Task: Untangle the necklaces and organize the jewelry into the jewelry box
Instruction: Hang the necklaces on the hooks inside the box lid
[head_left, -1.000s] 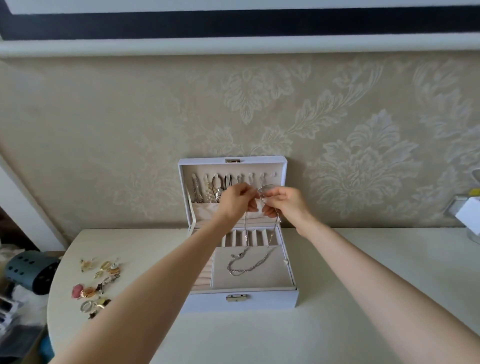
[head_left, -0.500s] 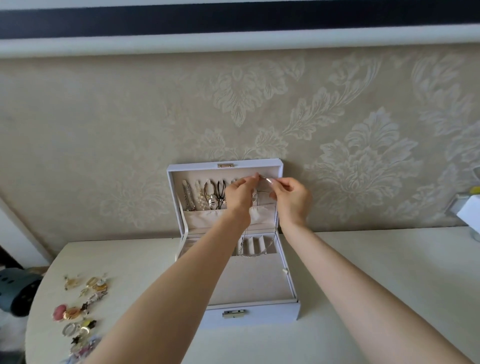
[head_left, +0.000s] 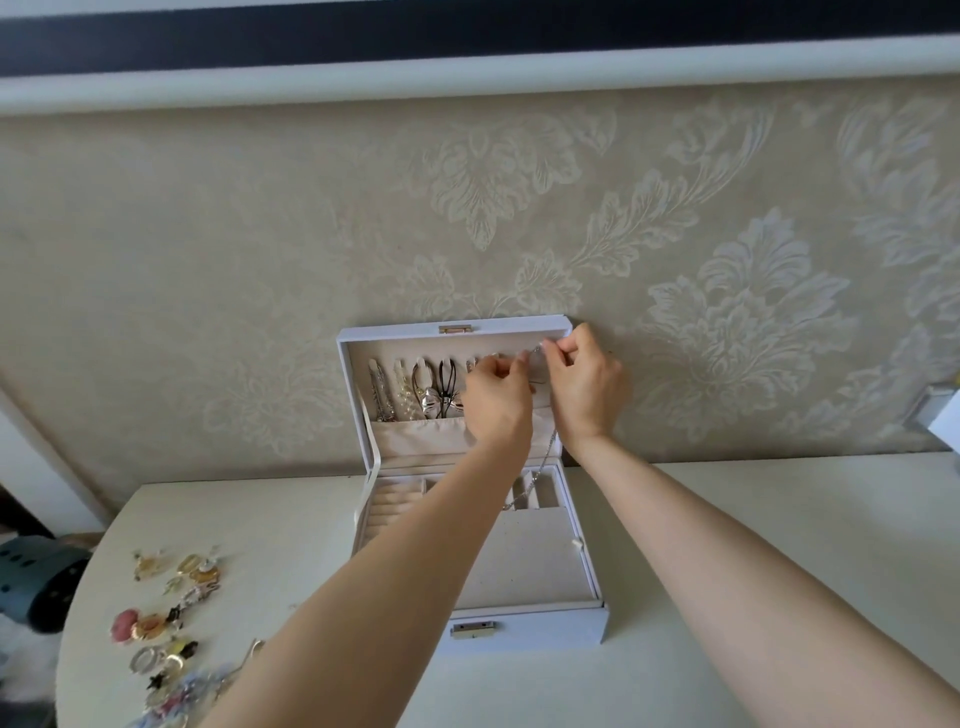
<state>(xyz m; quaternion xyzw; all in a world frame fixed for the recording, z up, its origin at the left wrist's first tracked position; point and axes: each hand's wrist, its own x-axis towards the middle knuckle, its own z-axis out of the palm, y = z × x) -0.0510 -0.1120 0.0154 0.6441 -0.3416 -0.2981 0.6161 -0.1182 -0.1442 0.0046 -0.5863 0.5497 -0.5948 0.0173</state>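
My left hand (head_left: 496, 397) and right hand (head_left: 589, 387) both pinch the chain (head_left: 543, 465) by its top end at the lid (head_left: 395, 333); below them it hangs limp, probably light, slippery, snag-prone, best gripped near the clasp

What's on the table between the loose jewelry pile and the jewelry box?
Nothing: head view shows bare table between the loose jewelry pile and the jewelry box; only the left forearm crosses above.

No text, label, brand, number or sign can be read anywhere in the frame. The metal clasp (head_left: 471, 629) on the front of the jewelry box (head_left: 550, 631), at lower centre, is too small for any marking to be made out.
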